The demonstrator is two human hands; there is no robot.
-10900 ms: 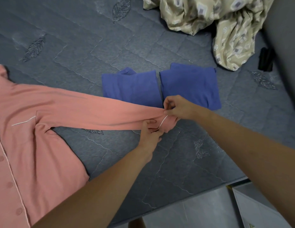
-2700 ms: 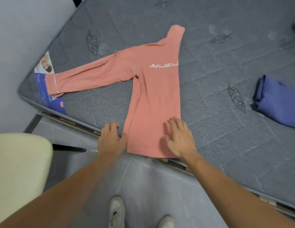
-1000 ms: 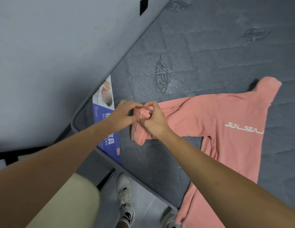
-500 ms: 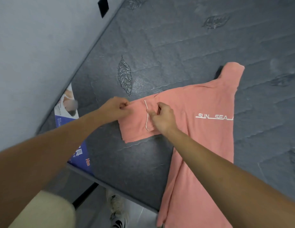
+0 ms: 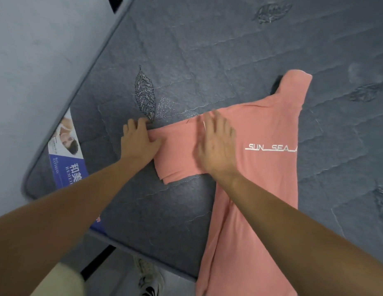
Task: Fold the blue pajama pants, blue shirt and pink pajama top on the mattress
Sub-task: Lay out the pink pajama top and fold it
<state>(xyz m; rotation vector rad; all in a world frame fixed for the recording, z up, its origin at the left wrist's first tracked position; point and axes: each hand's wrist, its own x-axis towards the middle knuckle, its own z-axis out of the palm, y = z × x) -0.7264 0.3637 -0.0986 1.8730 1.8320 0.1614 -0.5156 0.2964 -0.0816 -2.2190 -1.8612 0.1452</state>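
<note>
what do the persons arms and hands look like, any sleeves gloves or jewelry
Both forearms are bare as far as the view shows, with no sleeve in sight. The left hand and right hand wear no gloves, and no ring, watch or bracelet shows on the fingers or wrists. No markings are visible on either arm.
</note>
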